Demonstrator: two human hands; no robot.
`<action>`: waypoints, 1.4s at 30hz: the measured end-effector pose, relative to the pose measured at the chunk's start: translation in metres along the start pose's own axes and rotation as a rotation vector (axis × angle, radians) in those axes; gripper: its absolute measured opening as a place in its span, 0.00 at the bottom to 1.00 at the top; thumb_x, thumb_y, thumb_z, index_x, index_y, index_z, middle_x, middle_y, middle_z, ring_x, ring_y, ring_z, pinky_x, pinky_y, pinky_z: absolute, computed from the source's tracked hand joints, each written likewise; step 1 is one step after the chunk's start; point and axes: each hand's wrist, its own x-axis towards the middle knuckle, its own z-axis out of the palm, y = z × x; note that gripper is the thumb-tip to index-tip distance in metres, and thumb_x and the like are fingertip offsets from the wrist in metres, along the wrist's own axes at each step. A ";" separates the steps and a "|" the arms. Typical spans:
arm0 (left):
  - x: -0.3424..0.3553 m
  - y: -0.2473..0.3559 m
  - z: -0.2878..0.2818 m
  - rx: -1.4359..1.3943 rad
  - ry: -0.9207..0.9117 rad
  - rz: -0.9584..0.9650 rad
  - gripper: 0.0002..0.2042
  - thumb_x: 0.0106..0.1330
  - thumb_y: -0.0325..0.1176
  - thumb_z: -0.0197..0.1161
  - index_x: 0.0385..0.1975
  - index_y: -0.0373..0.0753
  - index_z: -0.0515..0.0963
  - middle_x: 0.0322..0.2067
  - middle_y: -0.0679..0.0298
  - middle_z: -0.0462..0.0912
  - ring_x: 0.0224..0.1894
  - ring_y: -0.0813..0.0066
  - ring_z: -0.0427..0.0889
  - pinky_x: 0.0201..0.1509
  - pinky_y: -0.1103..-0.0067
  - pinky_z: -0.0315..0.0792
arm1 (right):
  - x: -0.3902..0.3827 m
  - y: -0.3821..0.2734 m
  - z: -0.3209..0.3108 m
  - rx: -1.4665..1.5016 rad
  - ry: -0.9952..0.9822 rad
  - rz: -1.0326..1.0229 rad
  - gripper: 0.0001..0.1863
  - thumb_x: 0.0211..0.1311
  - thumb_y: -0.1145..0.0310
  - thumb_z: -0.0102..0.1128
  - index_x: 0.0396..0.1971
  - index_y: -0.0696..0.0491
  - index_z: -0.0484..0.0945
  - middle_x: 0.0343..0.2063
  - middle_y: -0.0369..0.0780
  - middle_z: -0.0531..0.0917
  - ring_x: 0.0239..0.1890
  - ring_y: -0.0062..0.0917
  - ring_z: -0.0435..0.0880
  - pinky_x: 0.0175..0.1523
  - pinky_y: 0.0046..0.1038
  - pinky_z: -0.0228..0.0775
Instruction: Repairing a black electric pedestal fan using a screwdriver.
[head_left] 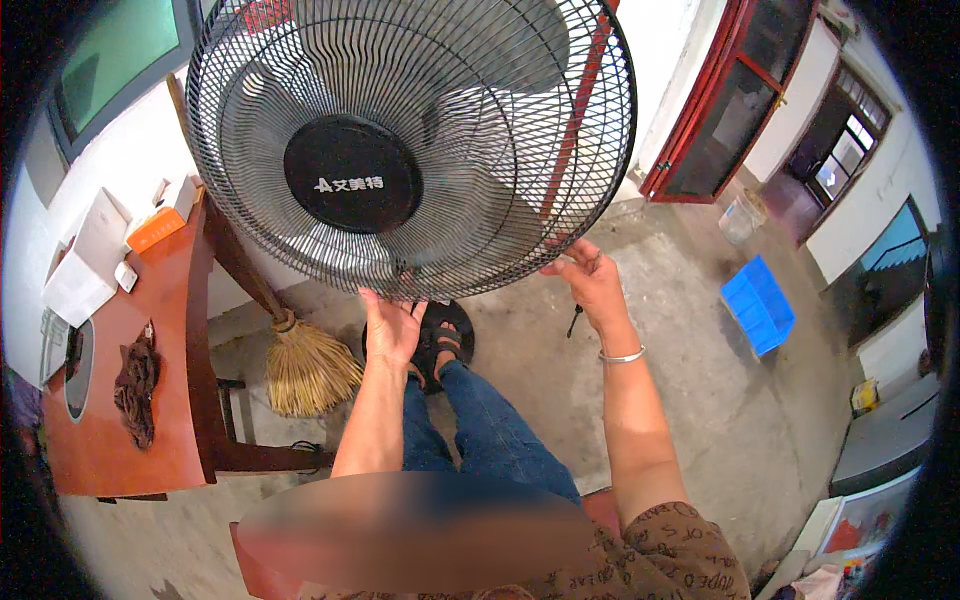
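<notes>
A large electric fan stands in front of me, its round black wire guard filling the upper middle. A dark hub cover sits at the guard's centre, and grey blades show through the wires. My left hand is at the guard's lowest edge, palm up, thumb and fingers around the rim. Farther right, my right hand, with a bracelet at the wrist, pinches the rim between thumb and fingers. A round black base lies on the floor beneath, partly covered by my sandalled feet.
A straw broom leans beside the reddish wooden table on the left. On that table are a white box, an orange box and a dark cloth. A blue plastic bin and a whitish bucket stand at right.
</notes>
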 end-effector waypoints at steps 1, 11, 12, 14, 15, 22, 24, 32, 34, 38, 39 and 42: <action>0.000 0.001 0.002 0.018 0.016 0.006 0.44 0.54 0.71 0.51 0.63 0.43 0.58 0.61 0.62 0.65 0.64 0.60 0.61 0.69 0.59 0.52 | 0.001 0.001 -0.002 -0.002 -0.002 0.002 0.19 0.59 0.79 0.55 0.52 0.62 0.71 0.48 0.42 0.78 0.40 0.25 0.80 0.48 0.30 0.75; -0.001 0.005 -0.027 -0.015 -0.159 -0.032 0.39 0.53 0.57 0.67 0.61 0.46 0.59 0.60 0.64 0.64 0.65 0.62 0.59 0.70 0.57 0.50 | 0.001 0.011 0.004 -0.080 0.125 -0.044 0.15 0.59 0.81 0.51 0.47 0.59 0.72 0.45 0.39 0.79 0.37 0.24 0.80 0.42 0.27 0.75; 0.001 0.004 -0.031 0.028 -0.165 -0.005 0.33 0.53 0.56 0.67 0.56 0.47 0.66 0.59 0.65 0.67 0.64 0.61 0.62 0.68 0.58 0.54 | -0.001 0.010 0.005 -0.056 0.136 -0.057 0.16 0.59 0.81 0.52 0.48 0.59 0.71 0.45 0.40 0.79 0.37 0.24 0.80 0.42 0.26 0.75; 0.004 0.003 -0.038 0.024 -0.157 0.001 0.27 0.53 0.51 0.70 0.51 0.48 0.73 0.56 0.67 0.72 0.60 0.61 0.68 0.66 0.61 0.59 | -0.007 0.000 0.007 -0.057 0.118 0.013 0.19 0.58 0.81 0.54 0.50 0.59 0.69 0.48 0.41 0.77 0.39 0.26 0.80 0.44 0.27 0.75; 0.004 0.003 -0.042 0.023 -0.147 0.010 0.27 0.53 0.51 0.70 0.51 0.48 0.73 0.56 0.67 0.72 0.60 0.61 0.68 0.66 0.61 0.59 | -0.009 -0.003 0.009 -0.061 0.111 0.078 0.22 0.57 0.80 0.55 0.53 0.58 0.67 0.51 0.41 0.75 0.41 0.27 0.80 0.45 0.28 0.75; 0.003 0.006 -0.028 -0.039 -0.224 -0.004 0.34 0.53 0.54 0.69 0.57 0.45 0.66 0.59 0.65 0.68 0.64 0.63 0.62 0.67 0.56 0.55 | -0.009 0.007 0.017 0.012 0.119 0.029 0.36 0.52 0.79 0.64 0.61 0.56 0.57 0.57 0.44 0.69 0.49 0.33 0.79 0.50 0.33 0.75; 0.001 0.008 -0.029 -0.002 -0.181 -0.003 0.34 0.53 0.54 0.68 0.56 0.44 0.66 0.58 0.65 0.69 0.63 0.64 0.64 0.66 0.57 0.57 | -0.007 0.002 0.026 0.129 0.149 -0.021 0.34 0.51 0.76 0.68 0.57 0.60 0.60 0.53 0.48 0.73 0.41 0.32 0.83 0.48 0.28 0.76; 0.000 0.019 -0.033 0.184 0.029 0.026 0.22 0.64 0.54 0.56 0.48 0.43 0.70 0.48 0.63 0.76 0.53 0.64 0.74 0.58 0.65 0.70 | -0.006 -0.006 0.019 -0.140 0.139 0.042 0.27 0.53 0.75 0.67 0.51 0.62 0.65 0.42 0.47 0.80 0.37 0.27 0.83 0.42 0.26 0.78; 0.002 0.024 -0.034 0.186 0.036 -0.018 0.20 0.65 0.53 0.56 0.44 0.44 0.71 0.42 0.64 0.77 0.49 0.64 0.76 0.57 0.66 0.71 | -0.006 -0.011 0.021 -0.167 0.132 0.046 0.26 0.54 0.75 0.66 0.51 0.62 0.65 0.41 0.46 0.81 0.36 0.26 0.83 0.40 0.26 0.79; -0.005 0.034 -0.032 0.204 0.017 -0.060 0.25 0.63 0.50 0.62 0.50 0.38 0.67 0.45 0.64 0.75 0.47 0.70 0.75 0.58 0.70 0.69 | -0.009 -0.012 0.019 -0.199 0.121 0.057 0.25 0.54 0.73 0.67 0.50 0.62 0.66 0.42 0.47 0.81 0.36 0.26 0.83 0.34 0.25 0.80; -0.005 0.035 -0.030 0.214 0.027 -0.075 0.25 0.63 0.50 0.62 0.51 0.37 0.67 0.44 0.64 0.74 0.47 0.70 0.75 0.58 0.71 0.69 | -0.010 -0.012 0.017 -0.195 0.113 0.051 0.25 0.54 0.73 0.67 0.50 0.61 0.66 0.42 0.46 0.81 0.37 0.26 0.83 0.33 0.25 0.80; -0.004 0.036 -0.032 0.261 0.050 -0.074 0.23 0.64 0.52 0.58 0.48 0.39 0.69 0.45 0.62 0.75 0.48 0.66 0.75 0.58 0.69 0.69 | -0.012 -0.013 0.019 -0.295 0.146 0.069 0.25 0.53 0.73 0.68 0.49 0.60 0.67 0.41 0.45 0.81 0.36 0.26 0.83 0.31 0.24 0.79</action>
